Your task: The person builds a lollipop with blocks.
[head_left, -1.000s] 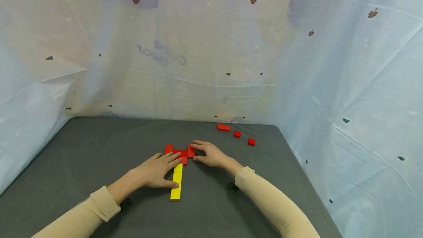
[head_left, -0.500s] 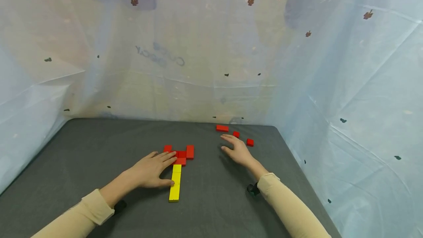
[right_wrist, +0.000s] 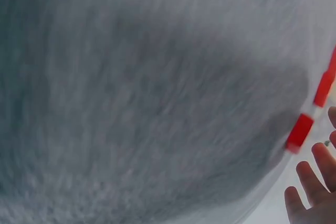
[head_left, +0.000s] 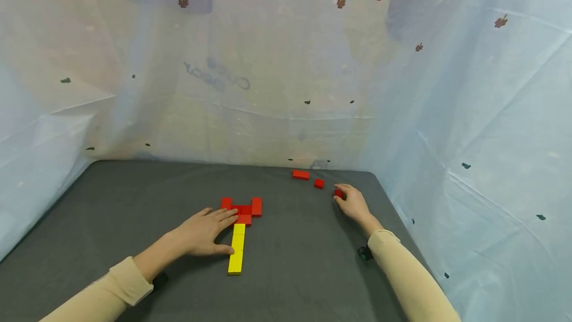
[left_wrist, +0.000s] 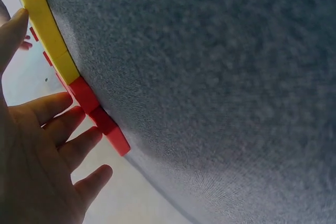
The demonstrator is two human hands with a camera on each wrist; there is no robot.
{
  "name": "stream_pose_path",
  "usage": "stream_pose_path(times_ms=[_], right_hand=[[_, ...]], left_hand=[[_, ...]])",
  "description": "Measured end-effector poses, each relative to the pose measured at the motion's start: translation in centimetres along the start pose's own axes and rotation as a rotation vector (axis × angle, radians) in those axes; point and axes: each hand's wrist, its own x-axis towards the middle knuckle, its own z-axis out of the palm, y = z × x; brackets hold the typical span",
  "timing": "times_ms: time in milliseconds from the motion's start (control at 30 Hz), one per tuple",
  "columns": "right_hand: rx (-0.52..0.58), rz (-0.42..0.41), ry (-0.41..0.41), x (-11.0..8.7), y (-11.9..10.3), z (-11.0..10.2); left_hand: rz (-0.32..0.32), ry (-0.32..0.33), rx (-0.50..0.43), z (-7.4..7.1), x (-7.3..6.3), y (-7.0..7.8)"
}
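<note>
In the head view, my left hand (head_left: 203, 234) is spread, with its fingertips on the red blocks (head_left: 245, 219) and its thumb at the edge of the yellow strip (head_left: 237, 257). These pieces form a flat shape: yellow stem below, red head above, with a red block (head_left: 256, 207) at its upper right. The left wrist view shows straight fingers along the red pieces (left_wrist: 84, 95). My right hand (head_left: 355, 205) is at a small red block (head_left: 338, 194), which it partly covers. In the right wrist view its fingers (right_wrist: 311, 182) are extended beside the block (right_wrist: 300, 132).
A small red block (head_left: 319, 184) and a longer red block (head_left: 301, 175) lie near the back edge of the dark grey table (head_left: 286, 272). Translucent plastic sheeting (head_left: 268, 128) hangs behind and at both sides.
My right hand has left the upper-right red block of the shape and moved right to the rightmost loose block. My left hand has shifted slightly left, staying by the red and yellow pieces.
</note>
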Motion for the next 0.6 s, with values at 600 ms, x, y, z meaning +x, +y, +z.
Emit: stream_pose_path(times_ms=[600], right_hand=[[-0.074,0.084,-0.029,0.2,1.9,0.4]], left_hand=[[-0.034,-0.014,-0.052,0.1,0.1,0.0]])
